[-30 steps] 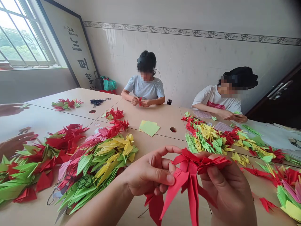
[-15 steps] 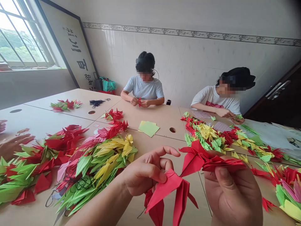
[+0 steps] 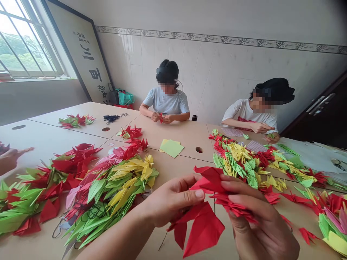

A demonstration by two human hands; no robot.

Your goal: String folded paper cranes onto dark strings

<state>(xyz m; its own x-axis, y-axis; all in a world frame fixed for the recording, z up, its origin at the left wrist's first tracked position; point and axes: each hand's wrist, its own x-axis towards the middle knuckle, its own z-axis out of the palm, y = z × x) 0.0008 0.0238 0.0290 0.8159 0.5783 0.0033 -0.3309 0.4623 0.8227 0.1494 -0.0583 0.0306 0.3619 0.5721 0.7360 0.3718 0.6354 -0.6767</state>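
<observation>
My left hand (image 3: pixel 173 200) is closed, its thumb and fingers pinching the top of a red folded paper crane (image 3: pixel 202 227) that hangs below it. My right hand (image 3: pixel 260 224) is closed on a stack of red paper cranes (image 3: pixel 230 206), which lies across its fingers; one red wing (image 3: pixel 208 177) sticks up between both hands. Both hands meet low in the view, above the table's near edge.
The beige table (image 3: pixel 184 133) carries piles of red, green and yellow cranes on the left (image 3: pixel 108 184) and right (image 3: pixel 244 159), and green paper sheets (image 3: pixel 171 147). Two people sit across it, folding. Another person's hand (image 3: pixel 11 157) shows at far left.
My hands have come together: the right hand brought the red stack down and toward the left hand, and the hanging crane now sits under both. The hand at far left drew back.
</observation>
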